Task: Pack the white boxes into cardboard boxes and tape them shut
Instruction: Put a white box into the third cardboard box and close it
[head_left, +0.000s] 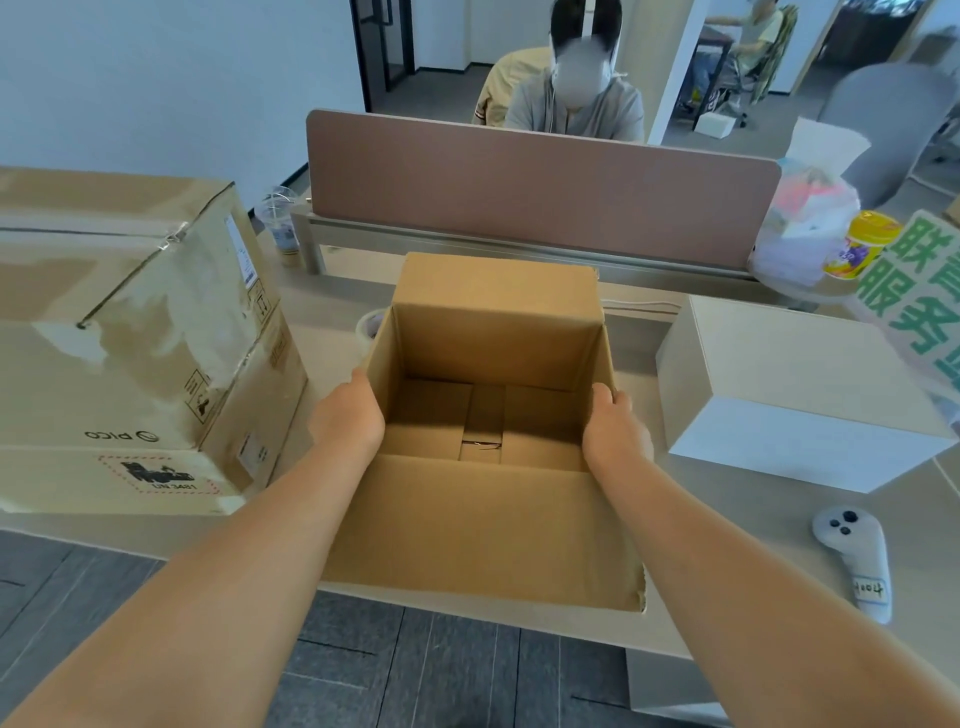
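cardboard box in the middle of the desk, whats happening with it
A person holds the open cardboard box on the desk, with the left hand at its left wall and the right hand at its right wall. Its flaps are open and nothing is inside. The white box sits apart on its right, not yet packed. A tape roll peeks out behind its left corner.

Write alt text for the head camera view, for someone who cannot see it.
A person's left hand and right hand hold the side walls of an open, empty brown cardboard box on a pale desk. A white rectangular box sits to its right, a large worn cardboard carton to its left.
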